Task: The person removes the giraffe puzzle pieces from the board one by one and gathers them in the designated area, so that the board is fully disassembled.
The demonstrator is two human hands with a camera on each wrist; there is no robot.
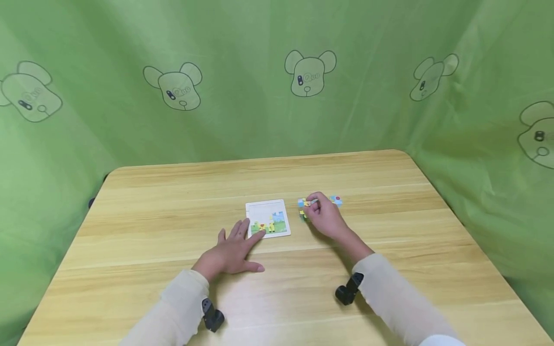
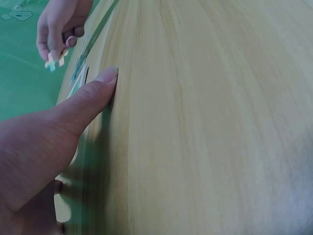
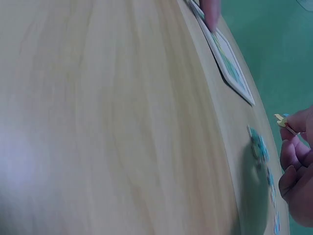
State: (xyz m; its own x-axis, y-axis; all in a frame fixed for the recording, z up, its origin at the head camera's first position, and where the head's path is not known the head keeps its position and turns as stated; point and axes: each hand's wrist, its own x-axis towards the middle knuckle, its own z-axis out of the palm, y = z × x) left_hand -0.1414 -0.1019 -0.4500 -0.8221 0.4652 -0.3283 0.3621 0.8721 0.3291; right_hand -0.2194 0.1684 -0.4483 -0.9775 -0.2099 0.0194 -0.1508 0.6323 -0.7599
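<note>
Right hand (image 1: 326,218) at the three o'clock side of a white puzzle tray (image 1: 261,210), the tray being taken as the centre of the dial in the head view; its thumb and fingertips pinch a small puzzle piece (image 3: 280,119), seen in the right wrist view with yellow on it and raised above the tabletop. Loose pieces (image 1: 301,203), in blue, green and yellow, lie on the table beneath and beside this hand, from about two to three o'clock of the tray; the outermost visible one bears a red spot. Left hand (image 1: 233,252) at about eight o'clock, palm down with fingers spread wide and grasping nothing; its index finger reaches over the tray's near edge, while its thumb rests toward four o'clock of the palm, apart from the tray. The tray lies flat near the middle of the wooden table (image 1: 294,298). Fitted pieces (image 1: 279,223) fill its lower band and its three o'clock side, showing green ground, blue sky and yellow figures; the portion from nine to twelve o'clock is pale and bare. Both forearms wear light sleeves (image 1: 391,293) and black wrist devices (image 1: 213,315). Beyond the table's twelve o'clock edge hangs a green curtain (image 1: 242,125) printed with outlined animal heads.
</note>
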